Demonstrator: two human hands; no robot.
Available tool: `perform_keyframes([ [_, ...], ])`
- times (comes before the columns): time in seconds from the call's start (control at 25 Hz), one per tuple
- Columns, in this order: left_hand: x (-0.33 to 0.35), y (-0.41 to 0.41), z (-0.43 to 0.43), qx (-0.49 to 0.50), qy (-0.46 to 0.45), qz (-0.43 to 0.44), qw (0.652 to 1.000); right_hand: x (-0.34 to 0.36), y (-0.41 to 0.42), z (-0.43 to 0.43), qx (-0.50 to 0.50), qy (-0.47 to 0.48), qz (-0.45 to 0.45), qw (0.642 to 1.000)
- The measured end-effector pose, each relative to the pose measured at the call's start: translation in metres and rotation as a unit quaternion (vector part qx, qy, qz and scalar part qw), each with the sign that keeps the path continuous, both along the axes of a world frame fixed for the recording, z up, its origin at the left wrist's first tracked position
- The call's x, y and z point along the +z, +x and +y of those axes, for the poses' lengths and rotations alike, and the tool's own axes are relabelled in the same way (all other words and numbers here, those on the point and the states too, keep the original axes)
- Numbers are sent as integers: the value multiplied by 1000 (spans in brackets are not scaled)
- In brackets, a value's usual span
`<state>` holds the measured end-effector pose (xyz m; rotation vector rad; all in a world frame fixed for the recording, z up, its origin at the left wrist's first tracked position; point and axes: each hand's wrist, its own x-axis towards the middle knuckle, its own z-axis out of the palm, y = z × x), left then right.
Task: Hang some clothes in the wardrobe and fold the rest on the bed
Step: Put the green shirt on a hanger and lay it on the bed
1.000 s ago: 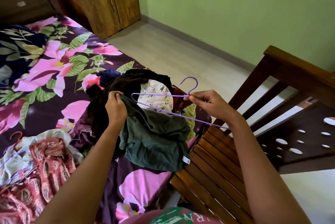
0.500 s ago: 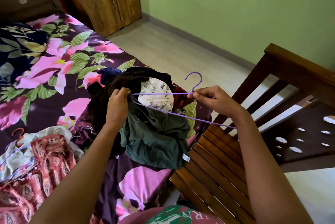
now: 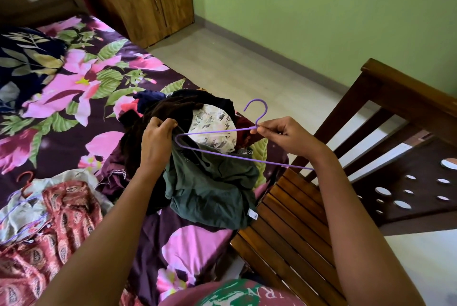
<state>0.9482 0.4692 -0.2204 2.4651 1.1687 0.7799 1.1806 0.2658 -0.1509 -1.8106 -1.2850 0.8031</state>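
Right hand [image 3: 284,136]: thumb and forefinger pinch the purple hanger [image 3: 217,132] at its neck, hook toward 12 o'clock. Left hand [image 3: 158,140]: fingers curled, gripping the dark green garment [image 3: 212,194] at the hanger's 9 o'clock tip; garment droops onto the clothes pile [image 3: 173,110] on the floral bed [image 3: 74,83].

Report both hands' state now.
Left hand: grips the dark green fabric garment.
Right hand: pinches the thin purple wire hanger at its neck.
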Motion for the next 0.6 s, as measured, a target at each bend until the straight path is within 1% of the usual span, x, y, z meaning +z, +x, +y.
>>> perform_keyframes([
  [0.28, -1, -3, -2, -2, -7, -5, 1000, 6, 5, -7, 0, 2, 20, 1000],
  [0.44, -1, 4, -7, -20, -17, 0, 1000, -5, 2, 5, 0, 11, -3, 1000],
  [0.6, 0, 6, -8, -48, -16, -12, 999, -11, -4, 17, 31, 12, -15, 999],
])
